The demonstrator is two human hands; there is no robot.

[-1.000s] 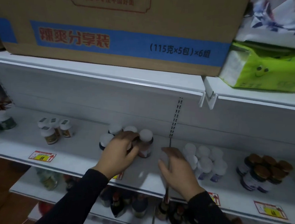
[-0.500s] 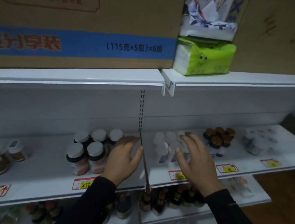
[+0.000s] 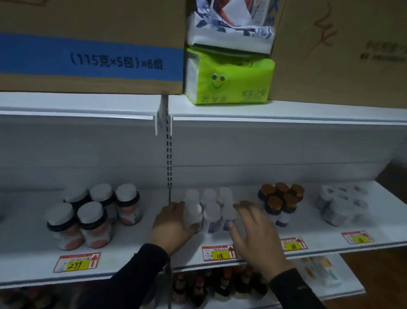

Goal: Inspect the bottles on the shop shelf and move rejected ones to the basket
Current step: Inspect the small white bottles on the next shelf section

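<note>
A cluster of small white-capped bottles (image 3: 209,209) stood upright on the white shelf (image 3: 251,246), at twelve o'clock, above the 118 tag; the front-left one was blurred.

Two bare hands, the left hand (image 3: 171,225) and the right hand (image 3: 257,241), emerge from long black sleeves (image 3: 124,282) that end snugly at the wrists; the right sleeve (image 3: 307,301) carries a small, faint mark near its cuff, too blurred to read.
</note>
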